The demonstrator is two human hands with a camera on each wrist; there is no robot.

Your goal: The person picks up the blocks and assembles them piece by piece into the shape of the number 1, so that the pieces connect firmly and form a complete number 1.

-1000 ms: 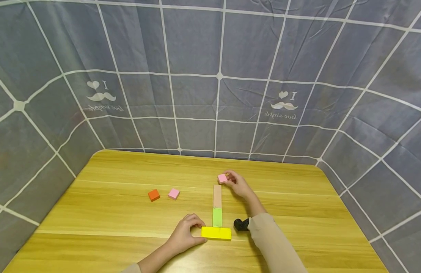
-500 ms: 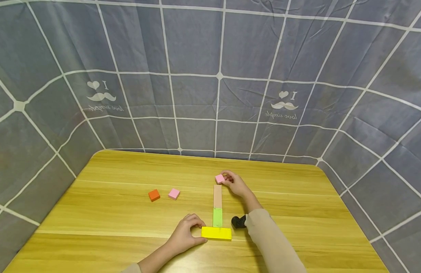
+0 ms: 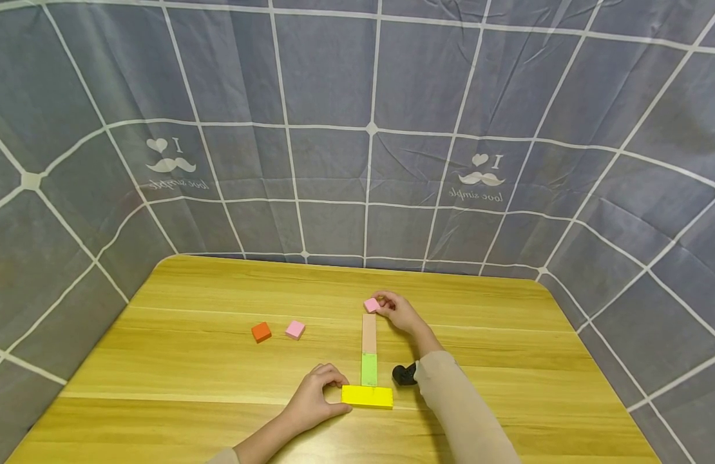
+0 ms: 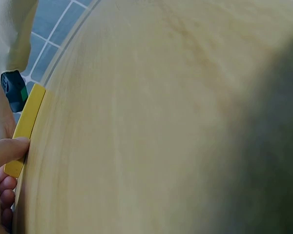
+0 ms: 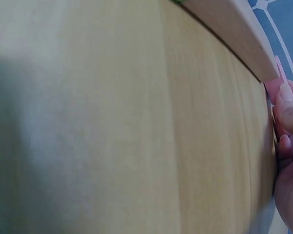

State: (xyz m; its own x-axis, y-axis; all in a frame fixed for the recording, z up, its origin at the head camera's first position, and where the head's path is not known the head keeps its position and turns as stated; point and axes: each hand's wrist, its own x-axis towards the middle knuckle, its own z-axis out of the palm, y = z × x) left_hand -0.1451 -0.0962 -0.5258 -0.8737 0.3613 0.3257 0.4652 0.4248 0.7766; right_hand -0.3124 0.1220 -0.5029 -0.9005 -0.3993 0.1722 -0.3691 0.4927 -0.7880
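Note:
My left hand (image 3: pixel 315 399) holds the left end of a yellow block (image 3: pixel 367 397) between thumb and fingers; the left wrist view shows the thumb against the block's side. From the middle of the yellow block, a green block (image 3: pixel 369 369) and then a tan block (image 3: pixel 369 334) run away from me in a line. At the far end of the tan block, my right hand (image 3: pixel 400 312) pinches a small pink block (image 3: pixel 371 305). The right wrist view shows this pink block (image 5: pixel 273 91) close against the end of the tan block (image 5: pixel 229 29), partly hidden by the thumb.
An orange block (image 3: pixel 261 332) and another pink block (image 3: pixel 295 330) lie to the left on the wooden table (image 3: pixel 189 374). A black wrist device (image 3: pixel 404 375) sits by the right sleeve (image 3: pixel 462 406). Behind the table hangs a grey checked curtain (image 3: pixel 328 161).
My right hand has moved slightly left with the pink block, bringing it in line with the end of the tan block. The left hand and yellow block have stayed put.

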